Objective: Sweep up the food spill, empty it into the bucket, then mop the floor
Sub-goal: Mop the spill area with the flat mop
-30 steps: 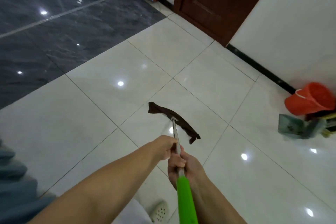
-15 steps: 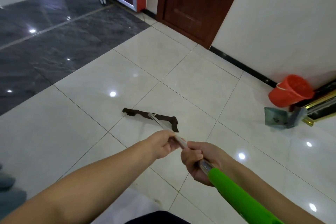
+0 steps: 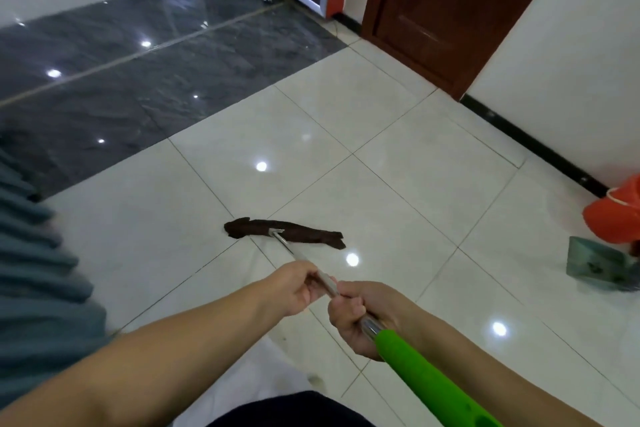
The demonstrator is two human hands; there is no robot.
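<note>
A mop point(image 3: 332, 291) runs diagonally through the lower middle of the view, its long axis going from the lower right, near the person, up and left to the floor ahead. Its pole is bare metal at the far end and has a bright green sleeve point(image 3: 426, 381) at the near end. The dark brown mop cloth point(image 3: 284, 231) lies flat on a pale glossy floor tile point(image 3: 398, 191), stretched left to right, almost crosswise to the pole, which joins it near its middle.

Both hands grip the pole, fingers curled round it. The left hand point(image 3: 298, 286) holds the metal part further down the pole, toward the cloth. The right hand point(image 3: 360, 317) holds it just behind, where the metal meets the green sleeve. The two hands are almost touching.

At the right edge, by the wall, an orange bucket point(image 3: 614, 215) is partly cut off by the frame; its inside cannot be seen. Just in front of it a grey-green dustpan point(image 3: 595, 262) rests on the floor; dark specks show inside it, too small to identify.

Pale tiles spread around the cloth on all sides. Further away to the left is a band of dark grey polished floor point(image 3: 138, 94). A white wall with a black skirting strip point(image 3: 533, 142) bounds the right side, and a dark brown wooden door point(image 3: 446, 10) stands at the top. Blue-grey fabric point(image 3: 31, 270) fills the left edge.
</note>
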